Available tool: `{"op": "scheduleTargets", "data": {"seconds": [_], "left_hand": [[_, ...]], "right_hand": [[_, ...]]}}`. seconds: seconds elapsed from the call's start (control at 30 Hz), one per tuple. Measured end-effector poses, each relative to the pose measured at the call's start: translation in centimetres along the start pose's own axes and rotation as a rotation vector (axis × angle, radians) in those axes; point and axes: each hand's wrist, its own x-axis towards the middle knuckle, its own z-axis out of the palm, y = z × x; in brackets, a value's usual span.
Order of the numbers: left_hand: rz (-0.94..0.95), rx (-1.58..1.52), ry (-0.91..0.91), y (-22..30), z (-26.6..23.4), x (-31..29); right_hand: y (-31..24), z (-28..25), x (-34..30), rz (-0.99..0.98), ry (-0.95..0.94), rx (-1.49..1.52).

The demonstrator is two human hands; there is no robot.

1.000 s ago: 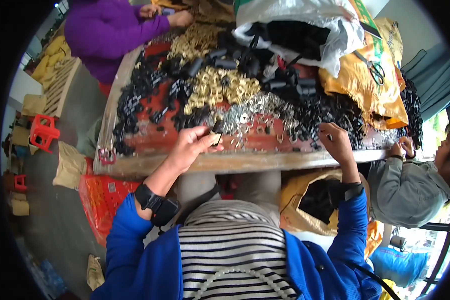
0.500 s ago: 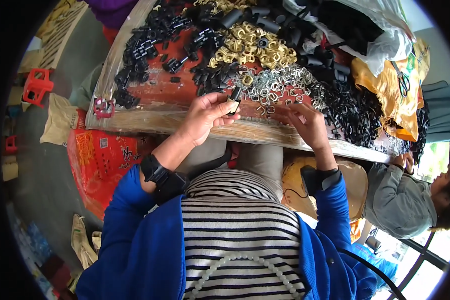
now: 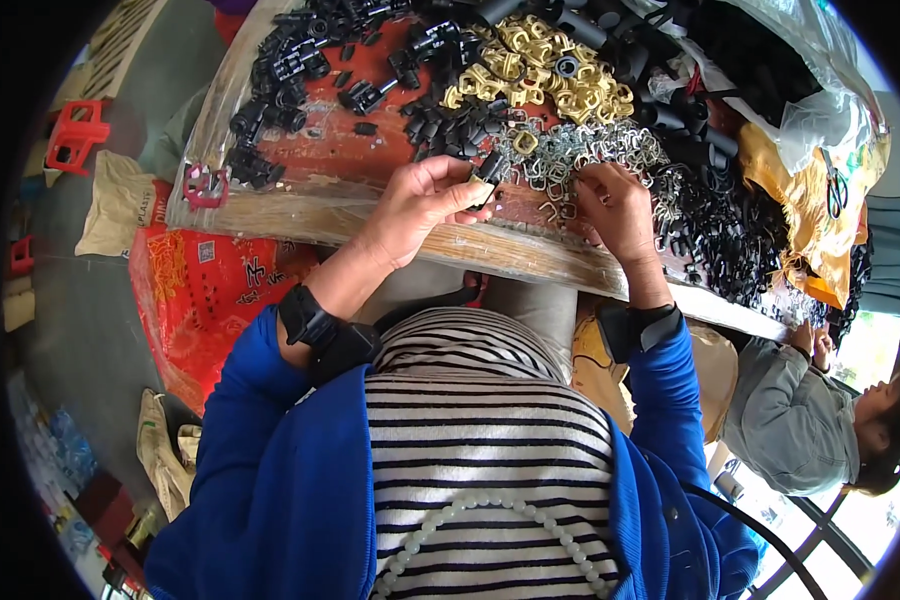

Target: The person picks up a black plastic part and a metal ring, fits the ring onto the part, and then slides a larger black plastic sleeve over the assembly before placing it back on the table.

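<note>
My left hand (image 3: 420, 208) pinches a small black part (image 3: 489, 168) between thumb and fingers, just above the table's near edge. My right hand (image 3: 620, 212) is at the near side of a heap of silver U-shaped metal clips (image 3: 545, 165). Its fingers are bent together, and I cannot make out what is between them. Beyond the clips lies a pile of gold-coloured metal rings (image 3: 545, 70). Small black pieces (image 3: 450, 130) are heaped beyond my left fingertips.
Black plastic assemblies (image 3: 295, 65) cover the table's left side. Black tubes (image 3: 700, 140) and an orange sack (image 3: 785, 190) with scissors (image 3: 834, 190) are at right. Another person (image 3: 805, 415) works at the table's right end. A red bag (image 3: 195, 320) stands by the table's near left.
My right hand has moved away from me, to the silver clips, its fingers curling. My left hand still holds the black part, now slightly farther right. The view has shifted a little.
</note>
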Motion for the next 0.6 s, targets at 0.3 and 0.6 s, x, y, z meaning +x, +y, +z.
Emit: {"op": "scheduleTargets", "data": {"seconds": [0.3, 0.6], "left_hand": [[0.046, -0.114, 0.060, -0.1, -1.5, -1.1], [0.059, -0.241, 0.118, 0.8, -3.2, -2.0]], "right_hand": [[-4.2, 1.3, 0.7, -0.166, -0.035, 0.016], [-6.9, 5.2, 5.8, -0.281, -0.019, -0.126]]}}
